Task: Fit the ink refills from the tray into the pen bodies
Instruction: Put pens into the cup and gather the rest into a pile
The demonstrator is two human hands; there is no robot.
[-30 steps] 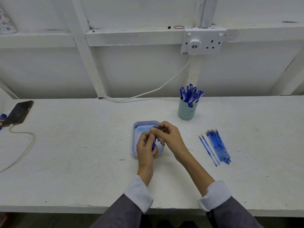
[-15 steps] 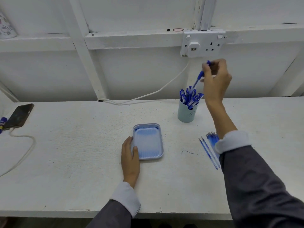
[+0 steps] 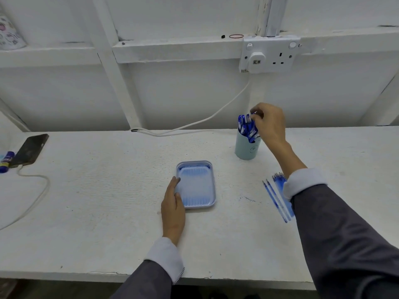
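Note:
A light-blue tray (image 3: 213,184) lies at the table's middle, blue-stained inside, with no refill visible in it. My left hand (image 3: 172,205) rests flat on the table with its fingers against the tray's left rim. A pale green cup (image 3: 247,149) at the back right holds several blue pens (image 3: 244,125). My right hand (image 3: 268,124) is over the cup, its fingertips pinching the top of one pen that stands among the others. Several blue ink refills (image 3: 274,197) lie on the table to the right, partly hidden under my right sleeve.
A dark phone (image 3: 30,149) on a white cable (image 3: 37,190) lies at the far left beside a blue glue stick (image 3: 6,160). A wall socket (image 3: 269,53) with a plugged-in charger hangs above the cup. The table's front edge runs close to my sleeves.
Both hands worked on a pen over the tray. Then my right hand lifted it high and lowered it into the cup, while my left hand settled beside the tray.

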